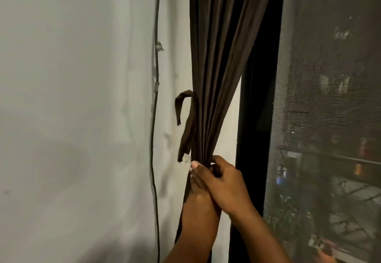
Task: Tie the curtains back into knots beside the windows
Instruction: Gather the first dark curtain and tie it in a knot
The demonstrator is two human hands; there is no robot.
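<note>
A dark brown curtain hangs beside the window, its folds gathered into a narrow bunch at about waist height. A matching fabric tie-back strip loops out to the left of the bunch, with a pale patch at its lower end. My right hand grips the gathered folds from the right, fingers curled round them. My left hand sits just below and behind it, wrapped round the same bunch, mostly hidden by the right hand.
A white wall fills the left side, with a thin dark cable clipped down it. The black window frame stands right of the curtain, then a mesh screen with a dark street scene behind.
</note>
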